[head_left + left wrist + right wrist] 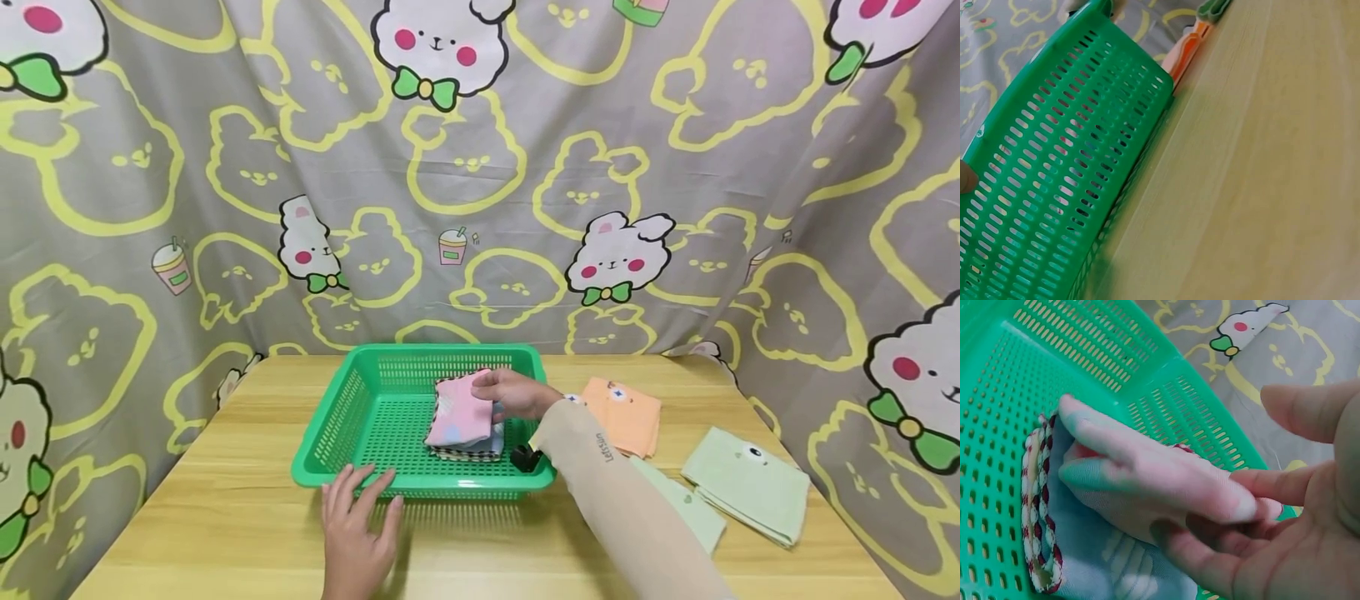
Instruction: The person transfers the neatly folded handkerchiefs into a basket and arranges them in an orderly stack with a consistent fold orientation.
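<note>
The right hand [517, 393] is pinching a pink cloth [460, 410] lying atop a checked cloth [465, 452] inside the green basket [352, 417]. The left hand [358, 533] is resting flat, fingers spread, on the worktop [247, 517] against the basket's front wall. Right of the basket, an orange cloth [626, 412] and green cloths [750, 483] are lying, the right sleeve [622, 500] crossing over them.

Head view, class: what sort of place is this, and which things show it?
Probably a staged home tabletop: a cartoon bunny sheet hung as backdrop, a wooden table, and a green basket holding folded cloths.
</note>
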Action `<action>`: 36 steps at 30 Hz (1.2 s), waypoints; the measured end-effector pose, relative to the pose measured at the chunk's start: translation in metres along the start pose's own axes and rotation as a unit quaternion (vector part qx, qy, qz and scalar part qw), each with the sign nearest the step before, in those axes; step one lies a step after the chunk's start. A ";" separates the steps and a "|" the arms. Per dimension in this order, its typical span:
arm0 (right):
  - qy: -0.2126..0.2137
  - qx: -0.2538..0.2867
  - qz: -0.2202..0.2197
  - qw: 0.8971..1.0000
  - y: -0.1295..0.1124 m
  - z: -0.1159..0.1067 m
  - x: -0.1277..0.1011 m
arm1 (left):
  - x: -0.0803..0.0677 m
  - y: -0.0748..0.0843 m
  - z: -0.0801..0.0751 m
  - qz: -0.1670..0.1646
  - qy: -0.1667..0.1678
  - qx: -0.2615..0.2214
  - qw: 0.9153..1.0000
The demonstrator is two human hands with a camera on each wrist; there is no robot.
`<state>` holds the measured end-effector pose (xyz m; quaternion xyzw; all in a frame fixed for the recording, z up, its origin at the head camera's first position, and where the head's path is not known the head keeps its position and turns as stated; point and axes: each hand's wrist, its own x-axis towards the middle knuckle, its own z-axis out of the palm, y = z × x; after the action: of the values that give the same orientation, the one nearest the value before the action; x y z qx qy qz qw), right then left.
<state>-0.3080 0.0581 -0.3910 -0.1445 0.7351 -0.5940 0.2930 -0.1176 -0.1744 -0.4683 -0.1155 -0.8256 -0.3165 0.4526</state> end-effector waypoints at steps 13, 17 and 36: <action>0.071 -0.163 0.016 0.984 0.001 0.002 0.002 | 0.000 0.000 0.001 -0.004 -0.010 0.002 1.000; 0.103 -0.160 0.002 0.982 0.001 0.002 0.002 | 0.000 0.001 0.000 -0.004 -0.010 0.002 1.000; 0.137 -0.127 -0.008 0.982 -0.003 0.003 0.004 | 0.002 0.002 -0.001 -0.003 -0.011 0.001 1.000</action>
<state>-0.3094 0.0525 -0.3896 -0.1040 0.8364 -0.5125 0.1641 -0.1175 -0.1736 -0.4658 -0.1163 -0.8313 -0.3158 0.4424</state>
